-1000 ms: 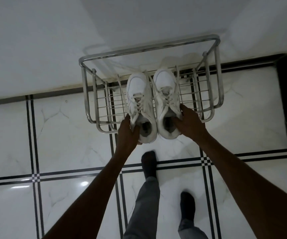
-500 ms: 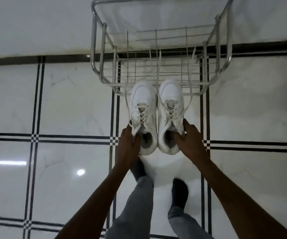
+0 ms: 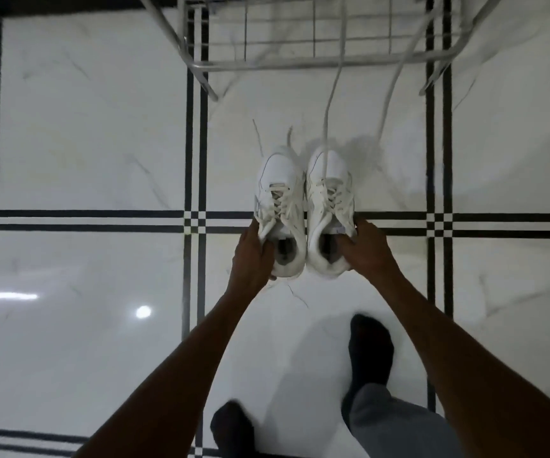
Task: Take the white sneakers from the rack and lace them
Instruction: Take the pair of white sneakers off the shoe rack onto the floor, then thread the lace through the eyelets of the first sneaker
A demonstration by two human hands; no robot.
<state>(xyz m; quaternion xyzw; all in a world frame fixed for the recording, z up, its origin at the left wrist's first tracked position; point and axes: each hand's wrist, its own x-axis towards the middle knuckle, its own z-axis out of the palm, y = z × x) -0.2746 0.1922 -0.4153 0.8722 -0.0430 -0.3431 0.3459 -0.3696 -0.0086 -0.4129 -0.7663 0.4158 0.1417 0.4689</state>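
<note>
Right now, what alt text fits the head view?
Two hands hold a pair of white sneakers over tiled floor, left hand and right hand each gripping a heel. Loose laces trail toward the metal rack.

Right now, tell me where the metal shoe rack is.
In the head view, the metal rack runs along the top edge, centre to right, beyond the toes of the two white sneakers; loose laces trail back from the sneakers toward it.

White marble floor tiles (image 3: 85, 143) with black double-line borders (image 3: 196, 160) fill the frame; light reflections (image 3: 143, 311) glint at lower left.
</note>
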